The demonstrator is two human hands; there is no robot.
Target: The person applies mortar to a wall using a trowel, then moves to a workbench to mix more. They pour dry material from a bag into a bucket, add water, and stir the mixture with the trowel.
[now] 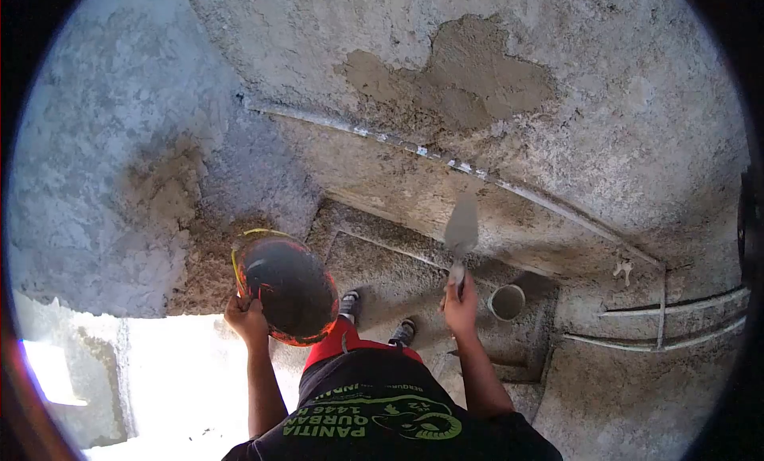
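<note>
My left hand [247, 318] grips the rim of a round bowl [290, 290], dark grey inside with a yellow and orange-red edge. Grey matter, like wet mortar, seems to lie in it, though its level is hard to tell. My right hand [459, 306] is closed round the handle of a pointing trowel [461, 229], its blade aimed away from me toward the wall. The blade is greyish and stands apart from the bowl. Beyond it, a darker damp patch of mortar [485, 71] spreads over the rough wall [621, 103].
A pale pipe [342, 125] runs along the wall and bends down at the right toward more pipes [676, 308]. A small round bucket [507, 302] stands on the floor right of my feet. Bright light comes through an opening [187, 373] at lower left.
</note>
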